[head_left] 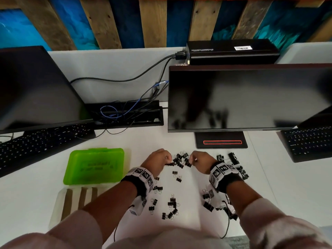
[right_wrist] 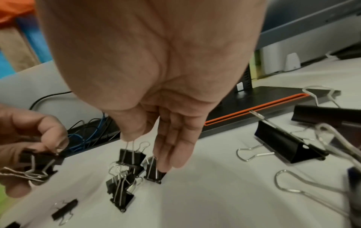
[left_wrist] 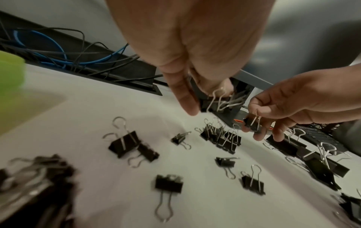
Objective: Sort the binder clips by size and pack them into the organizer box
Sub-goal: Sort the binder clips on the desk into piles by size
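Black binder clips of different sizes lie scattered on the white desk (head_left: pixel 188 191). A cluster of mid-size clips (head_left: pixel 181 159) sits between my hands. My left hand (head_left: pixel 166 161) grips a small bunch of clips (left_wrist: pixel 216 100) between thumb and fingers. My right hand (head_left: pixel 193 159) pinches one clip (right_wrist: pixel 131 155) by its wire handle, just above the cluster. Large clips (head_left: pixel 233 159) lie to the right of my right wrist, small ones (head_left: pixel 170 207) near the front edge. The green organizer box (head_left: pixel 95 166) lies to the left, and a clear divided tray (head_left: pixel 59 203) adjoins it.
A monitor (head_left: pixel 248 97) on a black stand (head_left: pixel 221 141) rises right behind the clips. Keyboards (head_left: pixel 41 141) sit at far left and far right. A cable tray (head_left: pixel 125 112) with blue and black wires runs behind the box.
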`<state>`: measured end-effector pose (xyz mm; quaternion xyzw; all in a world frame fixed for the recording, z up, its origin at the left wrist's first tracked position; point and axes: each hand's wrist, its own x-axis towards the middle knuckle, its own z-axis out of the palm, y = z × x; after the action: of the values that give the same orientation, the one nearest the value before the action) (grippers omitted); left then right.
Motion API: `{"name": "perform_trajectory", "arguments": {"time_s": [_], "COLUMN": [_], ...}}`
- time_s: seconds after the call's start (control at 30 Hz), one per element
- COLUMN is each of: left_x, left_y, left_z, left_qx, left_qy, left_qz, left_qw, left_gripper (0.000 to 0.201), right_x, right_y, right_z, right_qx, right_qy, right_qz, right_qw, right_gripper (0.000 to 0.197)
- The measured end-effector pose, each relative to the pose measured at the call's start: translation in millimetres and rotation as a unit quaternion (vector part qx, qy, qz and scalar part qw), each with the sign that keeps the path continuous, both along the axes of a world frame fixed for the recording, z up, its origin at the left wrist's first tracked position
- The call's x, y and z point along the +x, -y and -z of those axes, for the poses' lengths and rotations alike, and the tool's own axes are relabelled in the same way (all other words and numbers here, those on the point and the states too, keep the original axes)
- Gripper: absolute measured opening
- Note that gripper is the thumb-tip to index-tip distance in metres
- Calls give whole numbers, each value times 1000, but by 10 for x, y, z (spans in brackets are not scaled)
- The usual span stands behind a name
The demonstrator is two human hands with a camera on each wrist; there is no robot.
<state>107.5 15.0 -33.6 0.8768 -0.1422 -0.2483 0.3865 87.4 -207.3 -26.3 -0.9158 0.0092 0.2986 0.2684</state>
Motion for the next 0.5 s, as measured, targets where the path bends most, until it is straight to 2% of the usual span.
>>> {"name": "perform_trajectory", "arguments": {"time_s": [0.07, 0.13, 0.27, 0.5], "left_x": [91, 161, 252, 269], "left_y": [77, 151, 264, 342], "left_z": [37, 67, 140, 296], "left_qx": [12, 21, 38, 14], "left_qy": [12, 15, 7, 21], "left_qz": [-12, -18, -23, -14], "left_qw": [1000, 1000, 999, 1000], "left_gripper": [10, 11, 12, 10], "right_x": [29, 58, 113, 139], "right_y": [36, 33, -14, -101], "right_z": [52, 83, 137, 204], "right_qx": [3, -8, -25, -2], "right_qy": [24, 39, 43, 37], "right_qz": [40, 54, 81, 80], "right_qw": [999, 998, 995, 996], "right_gripper": [24, 14, 19, 12]}}
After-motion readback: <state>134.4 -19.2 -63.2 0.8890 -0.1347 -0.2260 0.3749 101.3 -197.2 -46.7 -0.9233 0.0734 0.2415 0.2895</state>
